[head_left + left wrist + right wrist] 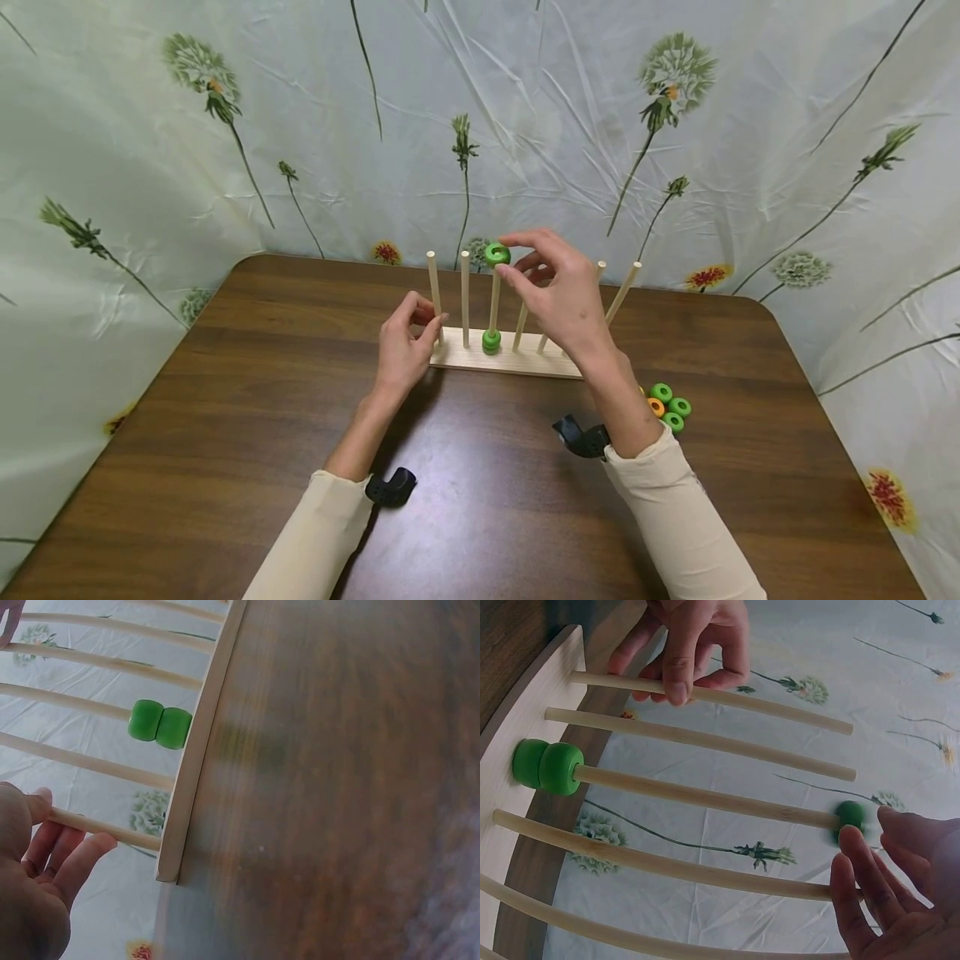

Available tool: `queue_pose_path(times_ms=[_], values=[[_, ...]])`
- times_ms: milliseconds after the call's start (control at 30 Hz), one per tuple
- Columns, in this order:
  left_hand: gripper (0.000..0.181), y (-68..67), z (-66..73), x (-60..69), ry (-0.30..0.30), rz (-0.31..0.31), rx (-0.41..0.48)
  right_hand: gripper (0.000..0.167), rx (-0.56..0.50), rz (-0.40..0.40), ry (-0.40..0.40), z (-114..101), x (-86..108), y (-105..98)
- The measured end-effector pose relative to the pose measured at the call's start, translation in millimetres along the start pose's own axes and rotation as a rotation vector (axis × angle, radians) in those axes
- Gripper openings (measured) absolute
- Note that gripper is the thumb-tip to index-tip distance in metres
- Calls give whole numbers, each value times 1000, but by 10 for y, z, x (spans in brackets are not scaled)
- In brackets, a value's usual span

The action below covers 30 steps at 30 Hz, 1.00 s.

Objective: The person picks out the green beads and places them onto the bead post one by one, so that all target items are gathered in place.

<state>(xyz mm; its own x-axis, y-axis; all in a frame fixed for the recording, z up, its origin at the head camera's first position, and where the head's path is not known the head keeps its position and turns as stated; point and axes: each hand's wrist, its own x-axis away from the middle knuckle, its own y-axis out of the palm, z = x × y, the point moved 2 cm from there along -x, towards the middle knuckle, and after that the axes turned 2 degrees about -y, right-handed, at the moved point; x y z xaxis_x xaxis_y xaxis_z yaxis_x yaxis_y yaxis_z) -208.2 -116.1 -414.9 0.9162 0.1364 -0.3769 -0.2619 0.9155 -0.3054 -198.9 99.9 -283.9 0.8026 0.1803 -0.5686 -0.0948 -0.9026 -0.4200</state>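
Observation:
A pale wooden base [480,358] bears a row of upright pegs. Two green beads [160,724] sit stacked at the foot of the third peg from the left. At that peg's top is another green bead [497,254], its hole around the tip; the thumb and fingertips of my right hand [558,292] are at its side, and contact is unclear in the right wrist view [900,885]. My left hand [405,346] pinches the leftmost peg [105,827] low down between thumb and fingers.
Several loose green beads [679,407] and an orange bead [656,407] lie on the brown table [262,417] right of the base, partly behind my right forearm. A flowered curtain [337,125] hangs behind the table.

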Motion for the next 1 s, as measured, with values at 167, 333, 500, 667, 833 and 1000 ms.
queue_pose_path(times_ms=[167, 333, 500, 667, 833, 1000], values=[[16, -1, -9, 0, 2, 2, -10, 30, -27, 4, 14, 5, 3, -21], [16, -3, -23, 1, 3, 2, -14, 29, -96, -7, 11, 24, 28, -34], [16, -7, -19, -5, 15, 3, -28, 27, -172, -25, -6, 41, 66, -55], [16, -10, -11, 1, 21, 3, -20, 28, -190, -43, -22, 42, 122, -103], [16, -8, -10, 9, 17, 6, -9, 28, -196, -49, -45, 45, 170, -149], [16, -2, -17, 7, 18, 5, -24, 30, -187, -73, -48, 84, 243, -195]])
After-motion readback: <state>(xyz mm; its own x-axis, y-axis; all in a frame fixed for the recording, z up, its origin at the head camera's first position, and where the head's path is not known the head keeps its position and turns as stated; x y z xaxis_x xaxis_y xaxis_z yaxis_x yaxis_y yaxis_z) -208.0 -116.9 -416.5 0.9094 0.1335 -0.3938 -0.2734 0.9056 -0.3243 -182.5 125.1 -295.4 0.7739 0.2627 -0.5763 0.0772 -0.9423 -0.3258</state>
